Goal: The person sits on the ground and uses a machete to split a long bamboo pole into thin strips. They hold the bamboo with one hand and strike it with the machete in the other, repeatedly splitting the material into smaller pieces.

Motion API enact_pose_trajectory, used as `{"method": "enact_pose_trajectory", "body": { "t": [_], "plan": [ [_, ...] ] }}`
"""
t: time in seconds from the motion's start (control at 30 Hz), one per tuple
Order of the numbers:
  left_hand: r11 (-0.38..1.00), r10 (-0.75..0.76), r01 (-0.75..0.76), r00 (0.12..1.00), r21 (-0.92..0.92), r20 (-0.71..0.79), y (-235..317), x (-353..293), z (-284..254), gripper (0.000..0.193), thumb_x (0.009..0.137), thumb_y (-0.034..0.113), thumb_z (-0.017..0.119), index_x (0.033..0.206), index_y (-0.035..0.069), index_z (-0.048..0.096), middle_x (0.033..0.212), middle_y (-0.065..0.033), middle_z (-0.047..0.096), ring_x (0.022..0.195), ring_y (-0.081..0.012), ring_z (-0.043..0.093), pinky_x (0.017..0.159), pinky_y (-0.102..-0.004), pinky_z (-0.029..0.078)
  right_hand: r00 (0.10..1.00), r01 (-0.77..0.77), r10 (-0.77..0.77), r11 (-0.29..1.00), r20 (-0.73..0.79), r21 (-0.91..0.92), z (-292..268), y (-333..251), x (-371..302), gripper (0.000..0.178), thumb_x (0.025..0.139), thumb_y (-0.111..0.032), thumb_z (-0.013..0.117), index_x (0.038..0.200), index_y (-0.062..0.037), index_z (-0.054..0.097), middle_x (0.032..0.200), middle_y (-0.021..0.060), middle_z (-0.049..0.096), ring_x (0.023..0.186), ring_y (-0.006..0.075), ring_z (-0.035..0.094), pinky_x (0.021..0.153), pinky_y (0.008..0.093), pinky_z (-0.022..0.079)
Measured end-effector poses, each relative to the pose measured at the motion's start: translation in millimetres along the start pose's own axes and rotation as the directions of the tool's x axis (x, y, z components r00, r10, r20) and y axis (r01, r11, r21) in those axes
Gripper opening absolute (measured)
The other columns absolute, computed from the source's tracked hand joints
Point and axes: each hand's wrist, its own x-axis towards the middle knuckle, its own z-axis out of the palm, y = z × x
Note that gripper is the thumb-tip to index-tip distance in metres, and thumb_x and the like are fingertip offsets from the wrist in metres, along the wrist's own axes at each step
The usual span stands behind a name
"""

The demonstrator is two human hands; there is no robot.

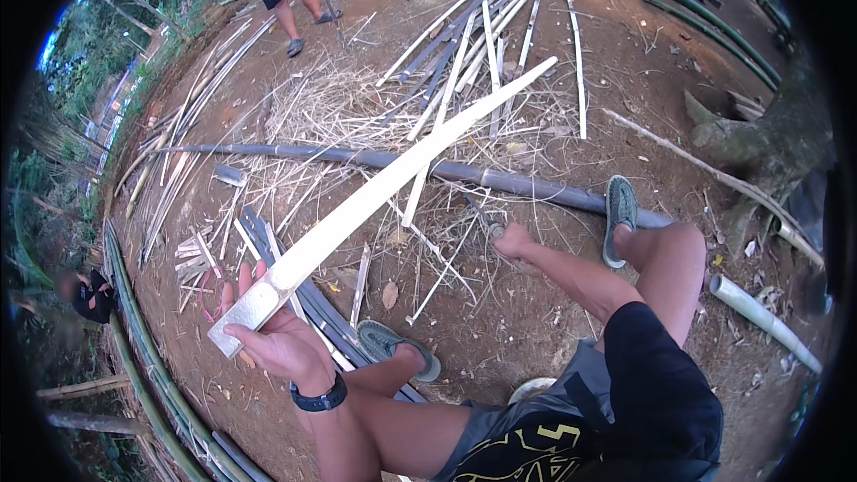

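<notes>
A: At left, what is the grip condition?

B: The left hand (pixel 287 350) grips the pale slat (pixel 384 192) at its near-left end, thumb above, fingers spread underneath. The slat extends toward the far right, across the scene. Held at one end only, it could pivot; a raw edge could cut the palm.

A: Beneath?

B: Loose dark strips (pixel 327 311) lie beside the left shoe (pixel 393 341). Stepping on them could upset footing.

A: To the right?

B: The right hand (pixel 513 242) is closed around a tool (pixel 494 228), probably a knife; litter obscures its outline. A careless swing could strike the dark pole (pixel 544 189) and glance off.
</notes>
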Motion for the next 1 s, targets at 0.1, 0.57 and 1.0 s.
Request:
{"method": "enact_pose_trajectory", "body": {
  "t": [0.1, 0.57, 1.0],
  "plan": [
    [0.996, 0.052, -0.053, 0.999, -0.072, -0.015, 11, 9, 25, 0.072, 0.097, 0.064, 0.023, 0.126, 0.000, 0.040, 0.130, -0.0297, 0.049, 0.120, -0.0398, 0.055, 0.103, -0.0535, 0.046, 0.994, 0.102, -0.100, 0.994, 0.031, -0.046, -35, -13, -19, 0.053, 0.083, -0.039, 0.069, 0.109, 0.0064, 0.062, 0.097, 0.0238, 0.068, 0.088, 0.0320, 0.068, 0.077, 0.0406, 0.054],
    [0.897, 0.127, -0.107, 0.992, -0.430, 0.017, 73, 34, 117, 0.084, 0.077, 0.089, 0.018, 0.067, 0.010, 0.043, 0.060, -0.0051, 0.045, 0.062, -0.0251, 0.054, 0.073, -0.0437, 0.048, 0.726, 0.651, -0.432, 0.682, -0.535, 0.334, -140, -32, -258, 0.050, 0.093, -0.034, 0.062, 0.127, -0.0019, 0.046, 0.080, 0.0106, 0.059, 0.064, 0.0156, 0.059, 0.058, 0.0360, 0.051],
    [0.920, -0.016, -0.079, 0.971, -0.383, -0.239, 75, 4, 104, 0.075, 0.084, 0.084, 0.014, 0.071, 0.012, 0.032, 0.061, -0.0031, 0.030, 0.057, -0.0185, 0.033, 0.063, -0.0353, 0.039, 0.768, 0.624, -0.527, 0.745, -0.365, 0.236, -155, -101, -251, 0.053, 0.093, -0.034, 0.061, 0.135, -0.0079, 0.045, 0.083, 0.0212, 0.068, 0.075, 0.0383, 0.069, 0.068, 0.0466, 0.055]
  ]
}}
